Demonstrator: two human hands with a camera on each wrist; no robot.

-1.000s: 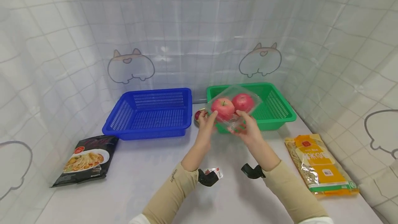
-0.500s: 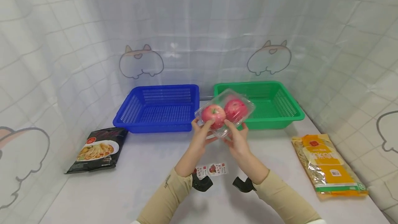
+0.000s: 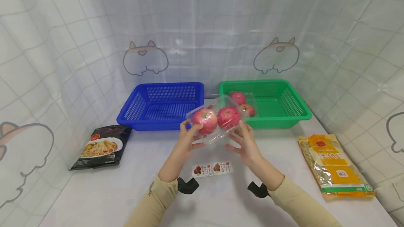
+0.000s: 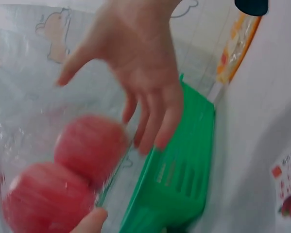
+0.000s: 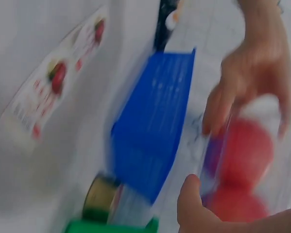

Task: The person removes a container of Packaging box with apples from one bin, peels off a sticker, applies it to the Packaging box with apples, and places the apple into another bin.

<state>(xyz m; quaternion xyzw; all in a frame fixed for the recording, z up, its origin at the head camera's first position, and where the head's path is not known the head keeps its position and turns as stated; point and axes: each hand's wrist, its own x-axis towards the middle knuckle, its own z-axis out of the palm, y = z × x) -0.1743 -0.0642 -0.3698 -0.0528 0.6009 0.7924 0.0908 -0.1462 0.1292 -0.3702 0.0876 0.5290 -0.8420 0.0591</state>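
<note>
In the head view, a clear plastic pack of two red apples (image 3: 217, 119) is held up in front of the baskets. My left hand (image 3: 187, 138) grips its left end, thumb over the front and fingers behind. At the pack's right end is my right hand (image 3: 249, 146), its thumb at the edge and its fingers spread. The left wrist view shows those right fingers (image 4: 164, 114) extended, with the thumb apart from them. A second pack of apples (image 3: 247, 110) lies in the green basket (image 3: 277, 123), at its left side.
A blue basket (image 3: 157, 126) stands at the left. A black food packet (image 3: 102, 146) lies front left, and a yellow noodle packet (image 3: 336, 165) at the right. Two joined small printed packets (image 3: 212, 169) lie between my arms. The right wrist view shows a round tin (image 5: 100, 196) between the baskets.
Both hands have drawn the apple pack back and left, away from the green basket. The hands have moved farther apart, and the apples in the basket now show. The camera has shifted slightly.
</note>
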